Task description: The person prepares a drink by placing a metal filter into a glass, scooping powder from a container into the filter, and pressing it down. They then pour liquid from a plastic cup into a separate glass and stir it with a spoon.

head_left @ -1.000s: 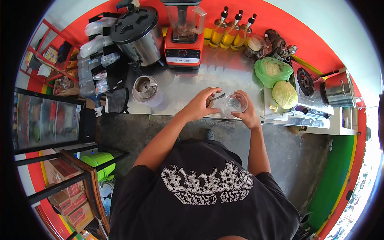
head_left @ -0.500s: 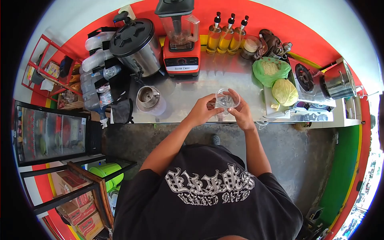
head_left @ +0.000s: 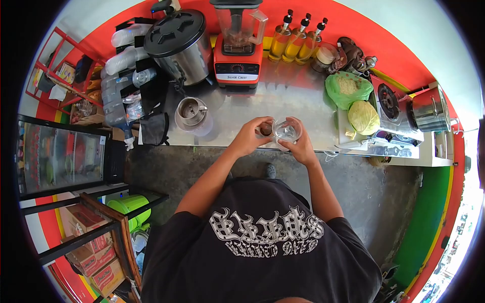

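My right hand (head_left: 300,145) is wrapped around a clear plastic cup (head_left: 287,132), its round mouth facing up toward me. On the cup's left side, the curled fingers and thumb of my left hand (head_left: 250,136) meet its wall. A dark brownish patch shows inside that curl; I cannot make out what it is. Both hands are over the front edge of the steel counter (head_left: 242,113). To their left, a metal cup (head_left: 191,110) sits on top of a pale translucent container (head_left: 202,126).
Behind stand a red blender (head_left: 236,65), a large lidded steel pot (head_left: 177,48) and three pump bottles (head_left: 297,43). At right are a green bag (head_left: 347,88), a cabbage (head_left: 364,117), a stove (head_left: 396,108) and a steel pot (head_left: 429,113). Stacked plastic cups (head_left: 126,60) lie at left.
The clear cup has tipped slightly, and my right hand now wraps its side more fully. My left hand has shifted a little. The whole view has moved slightly.
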{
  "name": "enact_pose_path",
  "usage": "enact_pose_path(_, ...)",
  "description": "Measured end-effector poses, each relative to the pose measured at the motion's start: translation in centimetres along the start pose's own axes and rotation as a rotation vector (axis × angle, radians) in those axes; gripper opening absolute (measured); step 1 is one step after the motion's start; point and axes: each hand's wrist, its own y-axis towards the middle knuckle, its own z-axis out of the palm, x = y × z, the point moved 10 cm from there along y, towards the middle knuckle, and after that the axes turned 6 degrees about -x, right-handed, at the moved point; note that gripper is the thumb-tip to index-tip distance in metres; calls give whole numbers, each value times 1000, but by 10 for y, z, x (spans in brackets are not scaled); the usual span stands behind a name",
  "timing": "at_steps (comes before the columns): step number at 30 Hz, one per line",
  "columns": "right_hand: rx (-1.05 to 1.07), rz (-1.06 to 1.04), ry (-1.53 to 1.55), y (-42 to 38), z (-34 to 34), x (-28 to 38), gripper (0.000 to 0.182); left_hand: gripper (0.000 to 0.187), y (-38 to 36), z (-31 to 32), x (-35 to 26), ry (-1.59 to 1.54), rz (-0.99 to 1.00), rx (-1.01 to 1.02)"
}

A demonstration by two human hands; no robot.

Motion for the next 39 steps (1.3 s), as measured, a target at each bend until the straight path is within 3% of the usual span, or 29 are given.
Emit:
enact_pose_path(2, 0, -6, -37, -2, 2, -14, 83, 71, -8, -22, 18, 65, -49, -153)
enact_pose_path(6, -1, 8, -211, -3, 3, -21, 81, 70, -19, -35, 57, 91, -173, -203)
enact_pose_path(17, -48, -99, -427, 3, 3, -15, 78, 64, -18, -27, 52, 237, -120, -97)
enact_pose_path(39, -21, -158, -711, 14, 0, -6, 82, 61, -21, -29, 51, 210, -127, -82)
